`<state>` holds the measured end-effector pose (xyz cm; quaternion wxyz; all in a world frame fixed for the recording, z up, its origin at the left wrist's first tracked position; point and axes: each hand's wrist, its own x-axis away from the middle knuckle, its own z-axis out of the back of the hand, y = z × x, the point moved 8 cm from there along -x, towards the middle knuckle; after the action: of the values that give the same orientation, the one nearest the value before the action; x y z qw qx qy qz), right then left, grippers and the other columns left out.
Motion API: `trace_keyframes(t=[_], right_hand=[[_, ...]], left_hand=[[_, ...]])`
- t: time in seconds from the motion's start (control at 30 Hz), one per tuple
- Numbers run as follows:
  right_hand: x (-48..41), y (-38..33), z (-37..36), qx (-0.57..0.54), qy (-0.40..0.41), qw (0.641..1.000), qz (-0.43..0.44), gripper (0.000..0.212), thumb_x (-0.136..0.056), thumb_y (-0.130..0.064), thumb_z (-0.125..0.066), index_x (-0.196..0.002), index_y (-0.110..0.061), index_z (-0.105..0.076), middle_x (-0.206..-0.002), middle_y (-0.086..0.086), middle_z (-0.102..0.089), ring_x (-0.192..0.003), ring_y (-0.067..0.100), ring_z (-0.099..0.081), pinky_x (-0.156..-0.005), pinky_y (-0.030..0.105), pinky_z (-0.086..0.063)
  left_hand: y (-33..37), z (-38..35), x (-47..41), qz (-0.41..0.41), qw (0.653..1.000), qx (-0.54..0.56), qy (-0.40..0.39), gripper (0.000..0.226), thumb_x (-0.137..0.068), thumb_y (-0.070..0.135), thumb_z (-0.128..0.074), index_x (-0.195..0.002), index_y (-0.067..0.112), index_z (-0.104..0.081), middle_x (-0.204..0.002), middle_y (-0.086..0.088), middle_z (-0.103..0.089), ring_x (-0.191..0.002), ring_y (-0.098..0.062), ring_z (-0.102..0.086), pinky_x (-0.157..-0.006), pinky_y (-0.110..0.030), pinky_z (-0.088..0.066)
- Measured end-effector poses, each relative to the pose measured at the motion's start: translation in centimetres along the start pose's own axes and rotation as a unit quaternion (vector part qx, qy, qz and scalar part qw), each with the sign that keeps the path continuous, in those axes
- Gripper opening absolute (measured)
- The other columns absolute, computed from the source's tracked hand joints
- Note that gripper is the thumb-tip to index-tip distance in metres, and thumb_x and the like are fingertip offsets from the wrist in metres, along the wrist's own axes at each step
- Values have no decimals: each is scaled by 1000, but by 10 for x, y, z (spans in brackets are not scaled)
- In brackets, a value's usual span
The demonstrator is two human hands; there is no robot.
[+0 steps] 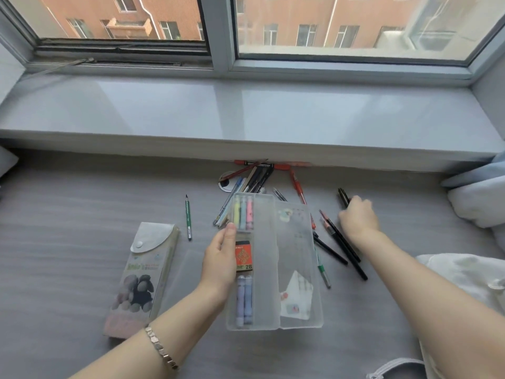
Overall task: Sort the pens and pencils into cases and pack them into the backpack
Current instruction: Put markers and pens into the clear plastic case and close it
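Note:
An open translucent plastic case lies on the grey bed surface, its lid folded out to the right. Pastel highlighters and an orange 2B lead box sit in its left compartments. My left hand grips the case's left edge, thumb on the rim. My right hand curls around a black pen to the right of the case. Several loose pens and pencils are heaped behind the case, and black pens lie at its right. A lone green pencil lies to the left.
A closed flap case with a sheep picture lies at the left. The grey windowsill overhangs the pile at the back. A pillow and white cloth sit at the right. A grey zipped item shows at the bottom edge.

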<state>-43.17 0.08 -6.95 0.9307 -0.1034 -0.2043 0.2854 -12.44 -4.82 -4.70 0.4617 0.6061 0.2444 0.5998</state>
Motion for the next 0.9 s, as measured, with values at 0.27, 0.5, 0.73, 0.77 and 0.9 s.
trace_keyframes(t=[0.27,0.5,0.73,0.77,0.9], right_hand=[[-1,-93,-26,12,-44,991,129,29,-89,-14,-49,-113,1,-44,-114,22,-53,-100,38,-54,-71,35,-40],[25,-100,-3,-117,5,983,143,21,-85,-13,-47,-101,-4,-57,-96,16,-61,-82,31,-55,-64,33,-39],[159,-121,-6,-234,-141,922,275,62,-77,-14,-57,-130,-38,-36,-67,-8,-52,-52,-2,-49,-53,13,-37],[174,-121,-14,-212,-147,921,293,64,-76,-14,-55,-132,-36,-34,-66,-10,-50,-55,-1,-49,-54,14,-37],[197,-112,-28,-86,-79,937,330,65,-80,-18,-49,-140,-28,-27,-100,-5,-61,-88,19,-58,-65,26,-36]], left_hand=[[2,23,-10,2,999,19,31,42,-95,43,-33,-111,14,-60,-100,-9,-70,-97,-24,-64,-87,-38,-50],[-2,41,-7,0,998,32,53,36,-95,42,-34,-103,20,-61,-97,-4,-70,-95,-21,-65,-88,-38,-50],[-10,30,12,-2,999,28,42,29,-96,39,-34,-85,28,-59,-85,6,-66,-81,-5,-61,-63,-16,-45],[-10,27,16,-3,999,26,37,29,-97,38,-34,-83,29,-58,-85,6,-66,-81,-5,-60,-63,-18,-43],[-15,25,25,-13,999,13,37,31,-96,37,-36,-84,22,-60,-82,0,-65,-81,-17,-59,-72,-30,-45]])
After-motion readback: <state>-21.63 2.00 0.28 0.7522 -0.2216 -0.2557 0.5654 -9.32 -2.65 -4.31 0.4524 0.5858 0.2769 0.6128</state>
